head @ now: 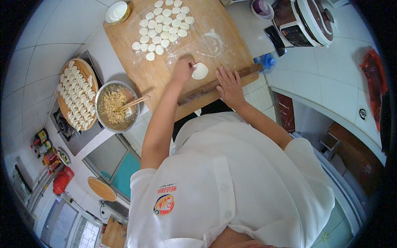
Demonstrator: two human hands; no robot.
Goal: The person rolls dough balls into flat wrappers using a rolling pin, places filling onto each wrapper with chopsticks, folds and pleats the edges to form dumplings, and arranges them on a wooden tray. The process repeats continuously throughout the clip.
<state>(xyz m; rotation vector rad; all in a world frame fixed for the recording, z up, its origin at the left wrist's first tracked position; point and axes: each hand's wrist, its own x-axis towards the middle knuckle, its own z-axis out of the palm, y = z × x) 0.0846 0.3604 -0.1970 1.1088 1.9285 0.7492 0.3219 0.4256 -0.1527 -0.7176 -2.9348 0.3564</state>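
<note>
My left hand [183, 69] pinches the edge of a thin round dough wrapper [200, 71] on the wooden board [149, 80]. A dark wooden rolling pin [198, 93] lies slantwise near the board's front edge, just on my side of the wrapper. My right hand [230, 87] rests flat over the pin with its fingers spread, not curled around it. Farther up the board, several small flattened dough rounds [166, 21] lie in a cluster. A dusting of flour [212, 43] whitens the wood to the right of them.
Left of the board stands a metal bowl [135, 116] of filling [113, 105] with chopsticks [135, 103]. Beyond it, folded dumplings [77, 93] cover a round wooden board [63, 107] over the stove [62, 125]. A flour bowl [117, 13], phone [275, 40] and electric cooker [294, 34] stand farther off.
</note>
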